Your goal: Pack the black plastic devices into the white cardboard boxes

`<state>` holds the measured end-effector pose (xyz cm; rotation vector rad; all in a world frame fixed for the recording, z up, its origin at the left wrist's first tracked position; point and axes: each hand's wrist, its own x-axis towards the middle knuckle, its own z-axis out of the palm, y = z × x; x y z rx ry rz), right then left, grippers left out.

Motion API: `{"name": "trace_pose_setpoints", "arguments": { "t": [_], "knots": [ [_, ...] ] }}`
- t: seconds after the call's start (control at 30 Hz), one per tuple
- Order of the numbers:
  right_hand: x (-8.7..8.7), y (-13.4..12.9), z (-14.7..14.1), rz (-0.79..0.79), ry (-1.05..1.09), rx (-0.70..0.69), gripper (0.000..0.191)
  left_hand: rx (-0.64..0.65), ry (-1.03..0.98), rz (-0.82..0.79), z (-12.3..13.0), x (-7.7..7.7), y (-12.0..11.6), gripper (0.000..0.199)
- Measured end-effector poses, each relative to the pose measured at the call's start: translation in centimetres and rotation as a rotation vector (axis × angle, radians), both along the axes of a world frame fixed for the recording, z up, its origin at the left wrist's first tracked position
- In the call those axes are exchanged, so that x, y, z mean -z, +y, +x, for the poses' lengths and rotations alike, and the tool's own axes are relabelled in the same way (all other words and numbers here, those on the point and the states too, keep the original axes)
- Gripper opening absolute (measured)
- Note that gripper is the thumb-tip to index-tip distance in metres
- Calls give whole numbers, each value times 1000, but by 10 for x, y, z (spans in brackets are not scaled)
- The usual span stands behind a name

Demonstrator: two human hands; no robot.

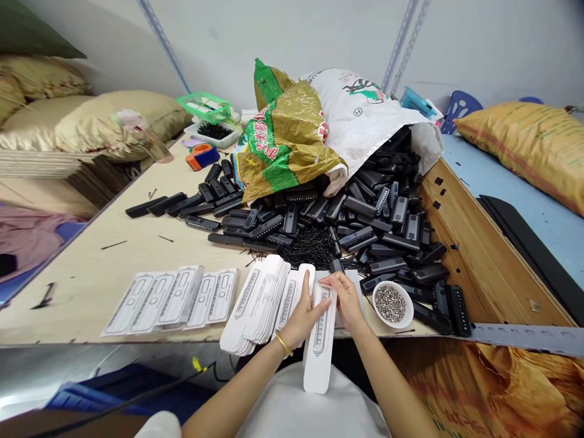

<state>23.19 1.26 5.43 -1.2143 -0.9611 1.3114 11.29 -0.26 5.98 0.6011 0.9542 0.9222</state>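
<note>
A long white printed card (318, 371) with rounded ends hangs over the table's front edge, held between both hands. My left hand (302, 315), with a gold bangle at the wrist, grips the card's left side, thumb across its front. My right hand (345, 299) pinches the card's upper right part. Just left of my hands lie a thick stack of similar cards (260, 304) and a smaller group (287, 301). To the right stands a white bowl (406, 319) of small metal pieces. Behind my hands is a pile of thin black pieces (308, 248).
Many black plastic parts (274, 225) are heaped across the table, spilling from a white sack (347, 121). Folded printed cards (182, 298) line the front left. An orange and blue tape roll (202, 157) lies farther back. A wooden board (483, 243) borders the heap at right.
</note>
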Motion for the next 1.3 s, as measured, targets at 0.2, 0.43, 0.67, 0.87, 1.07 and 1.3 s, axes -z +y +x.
{"name": "trace_pose_setpoints", "arguments": {
  "t": [0.2,0.43,0.67,0.87,1.07,1.3],
  "knots": [
    [7,8,1,-107,113,21,30,-19,96,112,-1,2,-2,89],
    [8,-23,-3,-126,72,35,33,181,198,31,-7,4,9,94],
    [21,-12,6,-128,87,464,36,374,415,940,-11,15,-2,75],
    [49,-17,12,92,-802,304,40,-39,585,872,-14,9,5,51],
    [71,-20,45,152,-794,265,46,231,959,490,-30,-11,27,71],
    [-13,-17,81,159,-492,-376,35,702,1123,705,-32,-19,25,76]
  ]
}}
